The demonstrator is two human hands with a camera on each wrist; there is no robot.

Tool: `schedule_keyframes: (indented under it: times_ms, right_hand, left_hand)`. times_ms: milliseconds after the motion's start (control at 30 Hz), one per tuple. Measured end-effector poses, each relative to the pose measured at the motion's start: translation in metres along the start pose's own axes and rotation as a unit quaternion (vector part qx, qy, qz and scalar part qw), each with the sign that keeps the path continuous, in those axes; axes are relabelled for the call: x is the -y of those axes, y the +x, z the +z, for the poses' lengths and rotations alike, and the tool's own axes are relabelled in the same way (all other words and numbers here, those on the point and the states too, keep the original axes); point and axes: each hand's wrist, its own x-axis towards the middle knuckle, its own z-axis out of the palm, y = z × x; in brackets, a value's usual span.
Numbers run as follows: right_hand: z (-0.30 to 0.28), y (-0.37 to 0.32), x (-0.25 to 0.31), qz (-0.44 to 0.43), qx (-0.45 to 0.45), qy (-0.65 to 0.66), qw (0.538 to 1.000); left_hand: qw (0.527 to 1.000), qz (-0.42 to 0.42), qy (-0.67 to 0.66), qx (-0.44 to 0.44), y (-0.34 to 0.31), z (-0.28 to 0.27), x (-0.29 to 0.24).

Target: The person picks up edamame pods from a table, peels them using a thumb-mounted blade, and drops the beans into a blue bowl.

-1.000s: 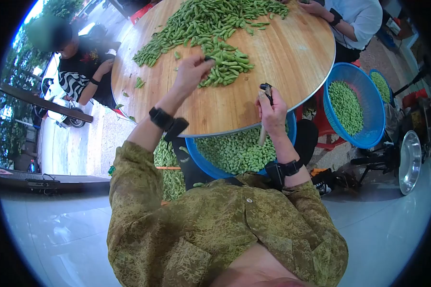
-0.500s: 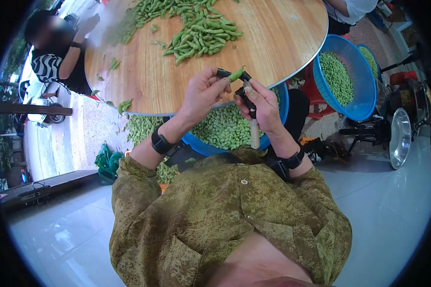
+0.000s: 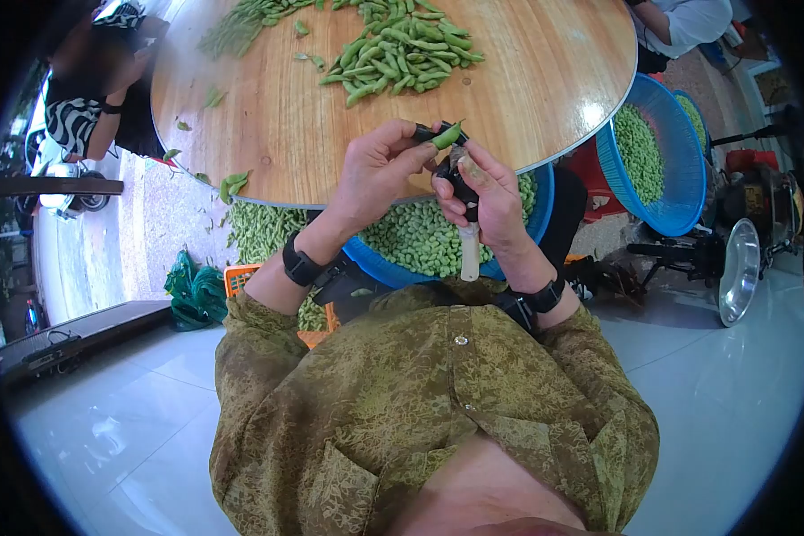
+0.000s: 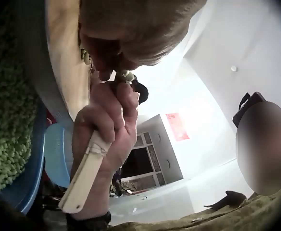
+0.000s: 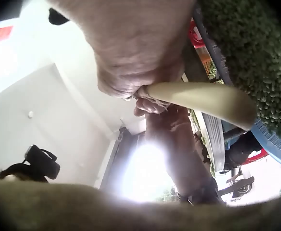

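Over the near edge of the round wooden table [image 3: 545, 85], my left hand [image 3: 371, 176] pinches a green bean pod [image 3: 448, 136] between thumb and finger. My right hand [image 3: 494, 194] meets it from the other side, its fingers curled round a tool with a pale handle [image 3: 469, 253] that points down. String binds the upper end of this handle [image 4: 82, 185] in the left wrist view; the tool's working end is hidden by the fingers. Black covers sit on fingertips of both hands. A pile of pods [image 3: 402, 58] lies on the table beyond the hands.
Below the hands stands a blue basin [image 3: 372, 264] of shelled green beans. A larger blue basket [image 3: 688, 192] of beans is at the right, near a metal bowl [image 3: 740, 272]. An orange crate [image 3: 238, 279] stands at the left. Other people sit at the table's far left and right.
My left hand came back from the pod pile with a pod, and the right hand moved in to meet it. Over the last half second the hands stay together at the pod.
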Motion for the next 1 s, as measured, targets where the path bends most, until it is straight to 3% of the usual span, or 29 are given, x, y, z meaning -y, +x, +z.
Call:
schedule_keyframes:
  times_ms: [233,433,533,600,633,700,733,800,833,900,933,967,1000]
  right_hand:
    - [0.007,-0.010,0.007,-0.011,-0.005,-0.002,1.000]
    - [0.002,-0.026,0.007,-0.017,-0.052,-0.073,0.996]
    - [0.000,-0.034,0.011,0.001,-0.051,-0.052,0.997]
    - [-0.004,-0.042,0.014,0.011,-0.037,-0.036,0.999]
    - [-0.006,-0.046,0.016,0.020,-0.020,-0.022,0.999]
    - [-0.010,-0.052,0.019,0.034,-0.015,0.006,0.999]
    - [-0.012,-0.054,0.018,0.054,-0.016,0.031,0.998]
    - [-0.018,-0.058,0.017,0.072,-0.015,0.056,0.996]
    - [-0.021,-0.060,0.016,0.089,-0.007,0.084,0.992]
    - [-0.027,-0.062,0.011,0.107,-0.001,0.115,0.988]
    - [-0.031,-0.062,0.009,0.117,-0.008,0.152,0.981]
    - [-0.032,-0.062,0.008,0.127,-0.014,0.188,0.974]
    - [-0.031,-0.063,0.008,0.126,-0.013,0.188,0.974]
  left_hand:
    - [1.000,0.002,0.012,0.015,-0.004,0.008,-0.001]
    - [0.994,0.109,0.017,-0.006,-0.012,0.023,0.017]
    - [0.997,0.062,-0.040,0.011,-0.014,0.024,0.020]
    - [0.984,-0.051,-0.152,0.084,-0.014,0.020,0.020]
    - [0.983,-0.052,-0.151,0.084,-0.016,0.021,0.019]
    - [0.937,-0.150,-0.293,0.116,-0.019,0.025,0.013]
    - [0.937,-0.151,-0.292,0.117,-0.020,0.025,0.016]
    - [0.856,-0.208,-0.433,0.190,-0.021,0.026,0.021]
    - [0.857,-0.207,-0.432,0.191,-0.021,0.028,0.019]
    - [0.909,-0.210,-0.336,0.132,-0.026,0.034,0.016]
    - [0.908,-0.211,-0.336,0.133,-0.030,0.037,0.016]
    - [0.987,-0.083,-0.090,0.109,-0.033,0.039,0.016]
    - [0.982,0.053,0.164,0.077,-0.035,0.041,0.015]
